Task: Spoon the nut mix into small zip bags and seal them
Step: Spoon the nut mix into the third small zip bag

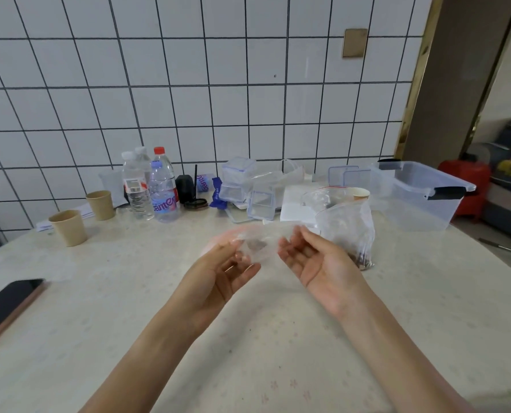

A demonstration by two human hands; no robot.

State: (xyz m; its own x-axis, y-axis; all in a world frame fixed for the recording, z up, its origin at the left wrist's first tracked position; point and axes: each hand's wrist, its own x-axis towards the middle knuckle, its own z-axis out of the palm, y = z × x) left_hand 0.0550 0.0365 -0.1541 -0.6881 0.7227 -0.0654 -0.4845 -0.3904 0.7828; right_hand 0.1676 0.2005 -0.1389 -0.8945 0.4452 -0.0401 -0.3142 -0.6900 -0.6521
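A small clear zip bag [258,244] with a few dark nuts inside is held above the table between both hands; it is blurred. My left hand [221,272] grips its left side with curled fingers. My right hand [310,260] holds its right side, palm up, fingers bent at the bag's edge. Just right of my right hand stands a large clear bag of nut mix [349,231], nuts dark at its bottom. No spoon is visible.
Two paper cups [69,228] and water bottles [162,192] stand at the back left. A phone [7,308] lies at the left edge. Clear lidded containers [260,201] and a big plastic bin [418,195] are behind. The tiled wall is beyond.
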